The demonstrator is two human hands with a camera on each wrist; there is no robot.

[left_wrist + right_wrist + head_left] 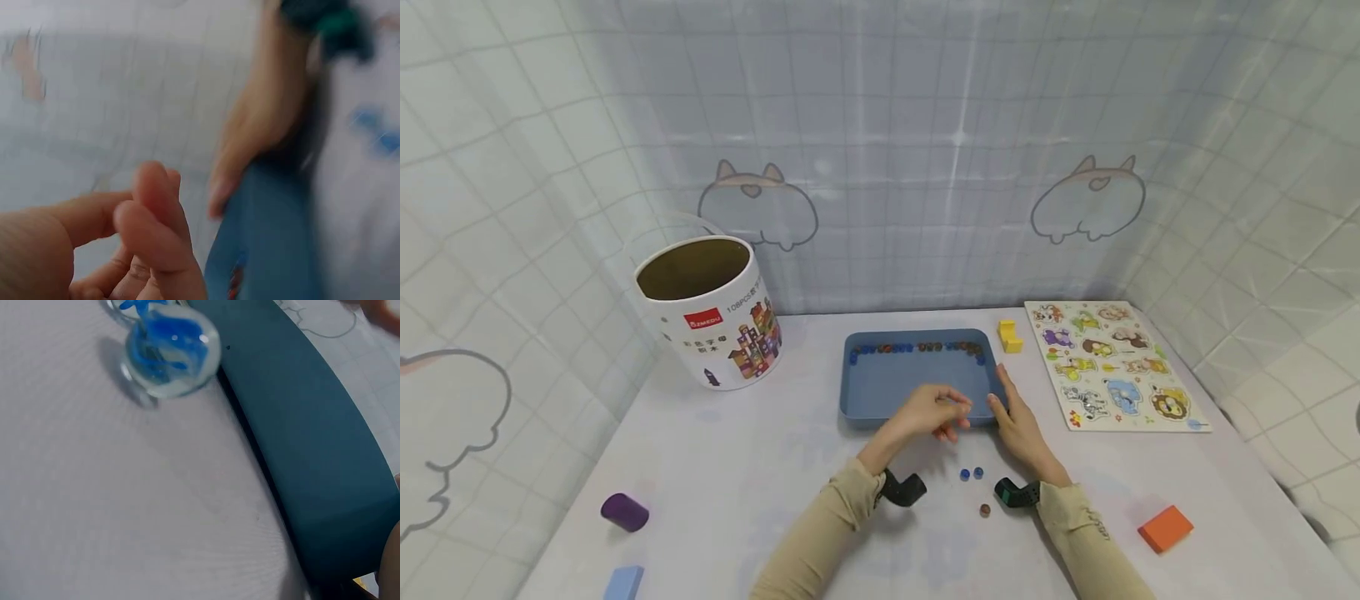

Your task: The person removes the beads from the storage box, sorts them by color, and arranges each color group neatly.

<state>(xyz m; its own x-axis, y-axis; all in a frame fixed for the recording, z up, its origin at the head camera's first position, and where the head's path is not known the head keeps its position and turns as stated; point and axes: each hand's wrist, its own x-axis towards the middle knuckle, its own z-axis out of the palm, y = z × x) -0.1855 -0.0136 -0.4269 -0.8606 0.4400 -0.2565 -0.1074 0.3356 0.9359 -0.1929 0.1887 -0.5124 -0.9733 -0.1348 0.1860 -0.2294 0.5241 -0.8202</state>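
Note:
A shallow blue-grey tray (pixel 917 379) holds a line of blue and brown glass marbles (pixel 887 348) along its back and upper sides. My left hand (pixel 934 412) hovers at the tray's front edge, its fingers bent and bunched close to the thumb. In the left wrist view no object shows among the fingertips (pixel 153 219), though their inner sides are partly hidden. At the tray's right front corner my right hand (pixel 1021 427) holds the side wall, thumb at the rim and fingers along the outside. Two blue marbles (pixel 972 474) and a brown marble (pixel 985 510) lie on the table before the tray.
A white printed bucket (pixel 715 333) stands at the back left. Right of the tray are a yellow block (pixel 1010 337) and an animal puzzle board (pixel 1108 367). An orange block (pixel 1166 528), a purple cylinder (pixel 625 512) and a light blue block (pixel 623 583) lie nearer the front.

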